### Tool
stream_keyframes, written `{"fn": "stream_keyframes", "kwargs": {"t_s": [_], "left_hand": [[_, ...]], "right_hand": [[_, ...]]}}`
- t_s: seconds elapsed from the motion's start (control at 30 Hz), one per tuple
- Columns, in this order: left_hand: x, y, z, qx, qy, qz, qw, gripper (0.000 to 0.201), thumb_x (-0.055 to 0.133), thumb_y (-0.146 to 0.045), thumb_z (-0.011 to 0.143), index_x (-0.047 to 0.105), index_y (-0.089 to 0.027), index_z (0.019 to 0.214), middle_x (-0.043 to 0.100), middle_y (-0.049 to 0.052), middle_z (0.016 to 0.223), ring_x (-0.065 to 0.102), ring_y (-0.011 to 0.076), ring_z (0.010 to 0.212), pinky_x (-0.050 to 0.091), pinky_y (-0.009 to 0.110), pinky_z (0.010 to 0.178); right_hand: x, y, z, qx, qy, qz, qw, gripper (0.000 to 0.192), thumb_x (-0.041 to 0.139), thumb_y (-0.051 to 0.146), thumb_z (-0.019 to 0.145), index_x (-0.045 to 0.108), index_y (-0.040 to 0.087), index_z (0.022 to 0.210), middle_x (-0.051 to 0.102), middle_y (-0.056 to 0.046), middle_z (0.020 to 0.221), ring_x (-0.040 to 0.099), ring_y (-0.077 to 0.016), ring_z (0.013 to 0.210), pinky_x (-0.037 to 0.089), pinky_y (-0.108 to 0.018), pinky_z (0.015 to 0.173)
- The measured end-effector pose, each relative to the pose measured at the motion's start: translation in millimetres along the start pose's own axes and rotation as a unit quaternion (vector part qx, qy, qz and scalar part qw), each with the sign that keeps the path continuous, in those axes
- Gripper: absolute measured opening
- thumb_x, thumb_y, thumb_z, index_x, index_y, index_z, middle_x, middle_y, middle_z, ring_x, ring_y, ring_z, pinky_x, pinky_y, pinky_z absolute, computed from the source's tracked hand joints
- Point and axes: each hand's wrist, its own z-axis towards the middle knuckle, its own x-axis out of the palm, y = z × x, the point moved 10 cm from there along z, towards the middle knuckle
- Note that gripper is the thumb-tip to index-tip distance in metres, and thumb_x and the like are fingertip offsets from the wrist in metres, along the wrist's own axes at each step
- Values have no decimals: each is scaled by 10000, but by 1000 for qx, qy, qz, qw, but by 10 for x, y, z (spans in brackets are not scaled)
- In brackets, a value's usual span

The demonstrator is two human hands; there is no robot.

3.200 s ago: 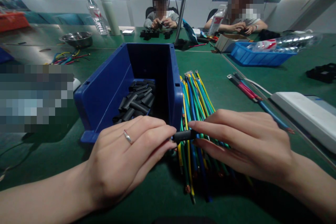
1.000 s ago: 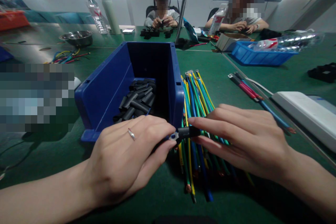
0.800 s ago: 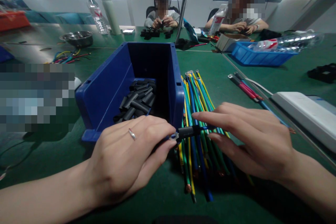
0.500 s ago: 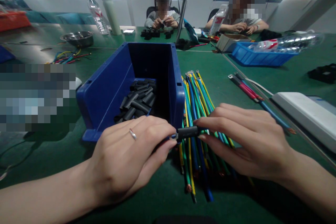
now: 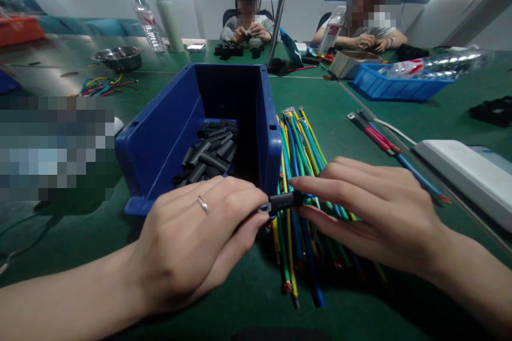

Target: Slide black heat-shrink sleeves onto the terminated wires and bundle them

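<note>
My left hand (image 5: 208, 234), a ring on one finger, pinches the metal lug (image 5: 264, 208) at the end of a wire. A black heat-shrink tube (image 5: 282, 201) sits on the wire just right of the lug. My right hand (image 5: 380, 213) is at the tube's right end, its index fingertip above and thumb below, spread apart around it. A bit of blue wire shows between those fingers. Beneath lies a bundle of blue, green and yellow-green wires (image 5: 294, 154) with lugs and bare copper ends. Behind my left hand, a blue bin (image 5: 152, 133) holds several black tubes (image 5: 214, 160).
A white power strip (image 5: 460, 176) and a few red and blue wires (image 5: 376, 136) lie at right. Farther back are a light-blue tray (image 5: 400, 85) with a plastic bottle, a metal bowl (image 5: 118, 58) and a metal pole (image 5: 280, 10). Two people sit across the green table.
My right thumb and index finger have parted a little and shifted left over the tube's end. My left hand keeps its pinch almost unmoved.
</note>
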Motion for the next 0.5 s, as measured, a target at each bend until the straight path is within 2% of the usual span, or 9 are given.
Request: {"fn": "stream_keyframes", "kwargs": {"t_s": [0.3, 0.5], "left_hand": [[1, -12, -7, 1, 0, 1, 1000, 169, 587, -142, 928, 581, -160, 1096, 718, 33, 978, 688, 134, 878, 510, 231, 832], [-6, -7, -13, 0, 1, 10, 1000, 151, 571, -168, 939, 578, -172, 1090, 724, 33, 962, 702, 146, 857, 535, 247, 802]], "right_hand": [[22, -11, -12, -1, 1, -4, 1000, 178, 577, 141, 913, 602, 141, 1089, 608, -8, 709, 521, -127, 604, 394, -246, 546], [11, -17, -4, 7, 9, 11, 1000, 204, 578, 216, 932, 604, 123, 1112, 611, -9, 717, 547, -121, 612, 388, -237, 536]]}}
